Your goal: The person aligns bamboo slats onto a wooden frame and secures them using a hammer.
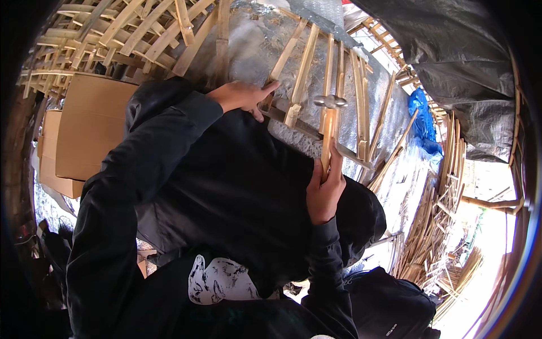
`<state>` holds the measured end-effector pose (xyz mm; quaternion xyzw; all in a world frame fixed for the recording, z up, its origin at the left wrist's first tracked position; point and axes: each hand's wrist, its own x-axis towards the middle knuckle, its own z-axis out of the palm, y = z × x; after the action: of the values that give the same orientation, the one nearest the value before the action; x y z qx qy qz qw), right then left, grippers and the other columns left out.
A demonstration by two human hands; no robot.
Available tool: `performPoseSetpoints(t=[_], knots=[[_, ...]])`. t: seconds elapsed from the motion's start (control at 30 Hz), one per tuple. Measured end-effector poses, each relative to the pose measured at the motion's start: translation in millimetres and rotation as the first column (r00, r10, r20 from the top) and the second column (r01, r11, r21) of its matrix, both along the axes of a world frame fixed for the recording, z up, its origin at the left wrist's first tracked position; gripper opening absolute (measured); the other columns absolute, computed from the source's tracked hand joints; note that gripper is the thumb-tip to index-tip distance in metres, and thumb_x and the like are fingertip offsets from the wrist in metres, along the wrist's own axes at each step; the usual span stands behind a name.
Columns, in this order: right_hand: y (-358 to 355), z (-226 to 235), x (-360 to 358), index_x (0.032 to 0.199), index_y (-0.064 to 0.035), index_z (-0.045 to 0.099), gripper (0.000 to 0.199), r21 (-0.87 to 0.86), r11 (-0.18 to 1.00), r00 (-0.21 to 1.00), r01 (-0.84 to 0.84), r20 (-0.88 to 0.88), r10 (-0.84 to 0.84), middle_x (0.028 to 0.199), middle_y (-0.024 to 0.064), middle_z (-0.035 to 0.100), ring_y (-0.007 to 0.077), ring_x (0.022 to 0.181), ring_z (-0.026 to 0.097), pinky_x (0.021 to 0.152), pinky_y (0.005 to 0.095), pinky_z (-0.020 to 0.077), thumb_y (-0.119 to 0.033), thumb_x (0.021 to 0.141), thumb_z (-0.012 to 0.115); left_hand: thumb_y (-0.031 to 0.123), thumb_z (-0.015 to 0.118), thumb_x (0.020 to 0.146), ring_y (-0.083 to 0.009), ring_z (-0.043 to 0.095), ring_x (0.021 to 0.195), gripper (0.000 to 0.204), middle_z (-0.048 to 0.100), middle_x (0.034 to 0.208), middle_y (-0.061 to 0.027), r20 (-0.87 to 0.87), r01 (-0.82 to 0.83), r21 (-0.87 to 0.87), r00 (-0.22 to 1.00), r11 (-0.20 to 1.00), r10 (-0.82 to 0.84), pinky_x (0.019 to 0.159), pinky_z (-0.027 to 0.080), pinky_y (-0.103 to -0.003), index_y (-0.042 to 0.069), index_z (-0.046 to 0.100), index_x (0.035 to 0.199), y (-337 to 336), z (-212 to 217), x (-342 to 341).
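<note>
My right hand (327, 195) is wrapped round the wooden handle of a hammer (329, 133), whose metal head points away from me over the slats. Farther left, my left hand (241, 97) grips the lower end of a light bamboo slat (288, 52), where it meets a darker crossbar (307, 129). Part of that grip is hidden behind the fingers. Several more bamboo slats (302, 76) lie side by side across the crossbar, with gaps between them. Black cloth covers my knees (226, 175) just below the slats.
Cardboard boxes (93, 124) stand at the left, below a stack of curved bamboo lattice (124, 34). To the right are bundled bamboo strips (426, 226), a blue plastic bag (423, 121) and a dark tarp (457, 62). A black bag (389, 305) lies near my right side.
</note>
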<state>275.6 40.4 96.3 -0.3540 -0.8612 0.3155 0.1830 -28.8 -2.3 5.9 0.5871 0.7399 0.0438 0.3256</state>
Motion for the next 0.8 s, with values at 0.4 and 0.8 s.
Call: performPoseSetpoints(t=[0.4,0.8], knots=[[5,-9,2,0.146,0.0016,0.049,0.049,0.192,0.981,0.987,0.011,-0.162,0.020,0.127,0.0303,0.063,0.0527,0.112,0.062,0.090,0.0471,0.0550,0.004,0.098,0.058,0.046,0.087,0.081,-0.0483,0.066,0.107,0.126,0.069,0.109,-0.0265,0.034,0.002,-0.034,0.999,0.999,0.000,0.086,0.051,-0.054,0.021,-0.001,0.167,11,5,-2],[-9,-14,0,0.146,-0.0014,0.051,0.051,0.097,0.994,0.991,-0.060,-0.111,0.070,0.122,0.0318,0.064,0.0525,0.109,0.063,0.089,0.0506,0.0549,0.003,0.097,0.060,0.051,0.084,0.083,-0.0490,0.066,0.104,0.122,0.068,0.108,-0.0263,-0.004,0.004,-0.003,1.000,1.000,-0.004,0.087,0.051,-0.053,0.021,0.001,0.167,-1,-9,-10]])
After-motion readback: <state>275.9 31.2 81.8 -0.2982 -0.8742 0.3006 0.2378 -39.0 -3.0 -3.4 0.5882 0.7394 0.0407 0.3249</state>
